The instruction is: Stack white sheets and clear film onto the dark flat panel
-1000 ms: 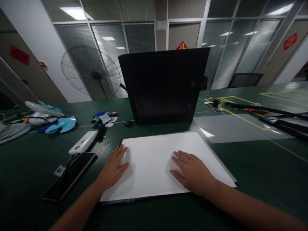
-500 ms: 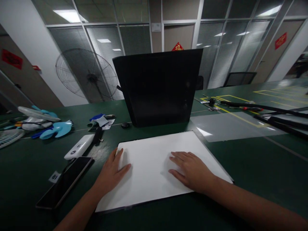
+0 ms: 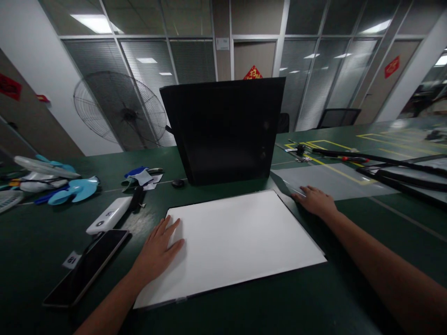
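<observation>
A white rectangular board or sheet (image 3: 230, 246) with a thin dark edge lies flat on the green table in front of me. My left hand (image 3: 159, 249) rests on its left side, fingers spread and holding nothing. To the right of the board is a translucent plastic sheet (image 3: 345, 179), lying on the table. My right hand (image 3: 316, 202) is at the near left corner of this sheet, fingers and thumb closed at its edge; the fingertips are partly hidden.
A black monitor-like panel (image 3: 226, 132) stands behind the board, with a mouse (image 3: 178, 183) beside it. At left lie a phone (image 3: 89, 267), a white device (image 3: 110, 215) and blue fan blades (image 3: 75, 190). Black tubes (image 3: 401, 165) lie at right.
My right hand has left the white board and moved right and away from me to the plastic sheet's edge. My left hand stays on the board. The view has shifted slightly.
</observation>
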A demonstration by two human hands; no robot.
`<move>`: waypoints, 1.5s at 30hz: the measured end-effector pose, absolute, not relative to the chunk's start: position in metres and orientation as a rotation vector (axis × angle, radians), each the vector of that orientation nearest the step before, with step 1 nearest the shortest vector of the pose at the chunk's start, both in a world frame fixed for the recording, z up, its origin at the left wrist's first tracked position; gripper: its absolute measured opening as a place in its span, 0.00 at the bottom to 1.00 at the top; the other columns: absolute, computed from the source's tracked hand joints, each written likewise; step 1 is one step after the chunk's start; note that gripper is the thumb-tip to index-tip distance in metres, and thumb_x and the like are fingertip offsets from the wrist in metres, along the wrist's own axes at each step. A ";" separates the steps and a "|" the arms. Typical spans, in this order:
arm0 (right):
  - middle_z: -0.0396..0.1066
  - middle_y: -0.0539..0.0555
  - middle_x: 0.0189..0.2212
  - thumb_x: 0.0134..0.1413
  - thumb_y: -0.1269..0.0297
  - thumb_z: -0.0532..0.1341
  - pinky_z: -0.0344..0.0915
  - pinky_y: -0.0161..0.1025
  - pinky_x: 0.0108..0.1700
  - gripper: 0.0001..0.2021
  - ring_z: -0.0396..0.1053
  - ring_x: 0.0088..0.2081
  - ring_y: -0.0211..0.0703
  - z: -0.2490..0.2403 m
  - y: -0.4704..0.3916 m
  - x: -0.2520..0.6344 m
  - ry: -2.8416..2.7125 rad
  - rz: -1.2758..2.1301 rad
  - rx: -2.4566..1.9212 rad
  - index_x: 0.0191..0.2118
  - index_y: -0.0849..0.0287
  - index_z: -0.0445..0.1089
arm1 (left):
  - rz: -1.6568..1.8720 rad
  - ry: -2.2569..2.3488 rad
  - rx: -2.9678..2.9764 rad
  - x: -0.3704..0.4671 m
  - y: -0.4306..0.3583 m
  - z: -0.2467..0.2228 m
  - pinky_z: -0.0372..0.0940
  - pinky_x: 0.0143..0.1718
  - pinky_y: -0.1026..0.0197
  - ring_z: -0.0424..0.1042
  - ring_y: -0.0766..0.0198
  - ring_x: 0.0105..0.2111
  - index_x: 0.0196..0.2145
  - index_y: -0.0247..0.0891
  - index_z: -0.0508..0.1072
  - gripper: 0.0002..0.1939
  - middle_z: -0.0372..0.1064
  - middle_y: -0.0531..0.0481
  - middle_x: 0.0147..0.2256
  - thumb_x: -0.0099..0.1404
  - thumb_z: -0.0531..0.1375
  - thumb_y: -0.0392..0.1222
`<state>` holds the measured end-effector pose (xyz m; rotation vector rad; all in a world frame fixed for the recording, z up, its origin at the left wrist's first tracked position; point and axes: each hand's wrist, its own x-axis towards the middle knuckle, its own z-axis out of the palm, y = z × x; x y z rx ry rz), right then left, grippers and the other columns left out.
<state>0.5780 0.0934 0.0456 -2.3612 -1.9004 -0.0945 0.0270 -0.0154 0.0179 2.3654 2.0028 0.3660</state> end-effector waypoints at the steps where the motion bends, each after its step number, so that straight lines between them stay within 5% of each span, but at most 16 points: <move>1: 0.66 0.70 0.60 0.69 0.45 0.47 0.66 0.57 0.56 0.31 0.67 0.59 0.63 0.050 0.091 0.576 -1.881 -0.109 -2.379 0.64 0.62 0.66 | 0.377 2.007 2.364 0.027 -0.015 0.018 0.49 0.68 0.36 0.47 0.41 0.72 0.70 0.38 0.60 0.36 0.47 0.37 0.72 0.73 0.49 0.61; 8: 0.75 0.71 0.41 0.70 0.54 0.45 0.68 0.54 0.42 0.25 0.75 0.43 0.64 0.093 0.059 0.533 -1.898 -0.250 -2.363 0.47 0.64 0.76 | 0.388 1.998 2.371 0.025 -0.015 0.016 0.50 0.68 0.37 0.48 0.41 0.71 0.69 0.36 0.61 0.36 0.47 0.35 0.72 0.73 0.50 0.61; 13: 0.77 0.61 0.37 0.70 0.40 0.43 0.69 0.50 0.41 0.32 0.75 0.37 0.54 0.106 0.003 0.451 -2.206 -0.005 -2.041 0.47 0.57 0.77 | 0.449 1.995 2.371 0.023 -0.014 0.013 0.50 0.68 0.35 0.49 0.41 0.71 0.69 0.39 0.62 0.36 0.48 0.37 0.72 0.72 0.50 0.62; 17: 0.74 0.58 0.54 0.67 0.35 0.45 0.68 0.53 0.56 0.34 0.72 0.54 0.54 0.102 -0.039 0.407 -2.496 0.570 -1.435 0.63 0.53 0.69 | 0.482 1.979 2.314 0.023 -0.014 0.014 0.48 0.69 0.36 0.47 0.44 0.72 0.69 0.41 0.62 0.34 0.48 0.41 0.72 0.74 0.46 0.63; 20: 0.64 0.57 0.64 0.69 0.41 0.47 0.63 0.54 0.63 0.32 0.65 0.62 0.54 0.095 -0.046 0.401 -2.590 0.490 -1.242 0.69 0.54 0.62 | 0.512 1.963 2.282 0.025 -0.015 0.016 0.48 0.69 0.36 0.48 0.45 0.72 0.68 0.42 0.63 0.33 0.49 0.41 0.72 0.76 0.43 0.62; 24: 0.74 0.66 0.52 0.71 0.50 0.45 0.68 0.62 0.55 0.29 0.74 0.51 0.62 0.086 -0.034 0.408 -2.528 0.048 -1.621 0.59 0.62 0.73 | 0.508 1.975 2.276 0.028 -0.015 0.018 0.48 0.69 0.36 0.49 0.44 0.71 0.68 0.41 0.64 0.34 0.49 0.39 0.72 0.76 0.44 0.63; 27: 0.76 0.67 0.49 0.71 0.50 0.45 0.70 0.64 0.51 0.28 0.75 0.49 0.64 0.081 -0.029 0.408 -2.594 0.019 -1.712 0.53 0.63 0.77 | 0.473 1.987 2.281 0.030 -0.016 0.020 0.48 0.69 0.36 0.48 0.44 0.72 0.68 0.40 0.63 0.34 0.50 0.38 0.72 0.76 0.44 0.64; 32: 0.55 0.58 0.69 0.70 0.44 0.49 0.58 0.52 0.68 0.33 0.58 0.68 0.53 0.081 -0.039 0.400 -2.700 0.475 -1.222 0.71 0.58 0.59 | 0.447 2.011 2.273 0.032 -0.016 0.021 0.49 0.68 0.36 0.48 0.43 0.72 0.68 0.41 0.63 0.35 0.49 0.39 0.72 0.75 0.42 0.64; 35: 0.45 0.54 0.73 0.70 0.46 0.51 0.53 0.50 0.71 0.32 0.48 0.72 0.51 0.082 -0.043 0.397 -2.733 0.510 -1.034 0.73 0.56 0.55 | 0.435 2.018 2.273 0.032 -0.016 0.021 0.49 0.68 0.37 0.48 0.44 0.72 0.68 0.38 0.62 0.37 0.49 0.38 0.72 0.73 0.45 0.66; 37: 0.53 0.61 0.70 0.70 0.50 0.50 0.52 0.58 0.71 0.30 0.50 0.71 0.58 0.079 -0.042 0.396 -2.687 0.302 -1.228 0.70 0.61 0.61 | 0.437 2.014 2.278 0.031 -0.016 0.021 0.50 0.68 0.38 0.48 0.44 0.72 0.68 0.38 0.61 0.39 0.50 0.38 0.72 0.72 0.47 0.67; 40: 0.69 0.68 0.59 0.71 0.52 0.47 0.62 0.65 0.63 0.28 0.66 0.61 0.64 0.074 -0.039 0.397 -2.606 0.083 -1.567 0.61 0.66 0.71 | 0.453 2.018 2.277 0.031 -0.016 0.021 0.49 0.69 0.38 0.48 0.45 0.71 0.69 0.37 0.60 0.39 0.50 0.38 0.72 0.72 0.47 0.67; 45: 0.62 0.62 0.65 0.70 0.50 0.51 0.60 0.61 0.65 0.27 0.61 0.65 0.61 0.066 -0.035 0.398 -2.701 0.192 -1.315 0.64 0.61 0.69 | 0.483 2.043 2.253 0.032 -0.016 0.020 0.51 0.68 0.39 0.50 0.44 0.71 0.70 0.35 0.58 0.41 0.51 0.37 0.71 0.71 0.49 0.67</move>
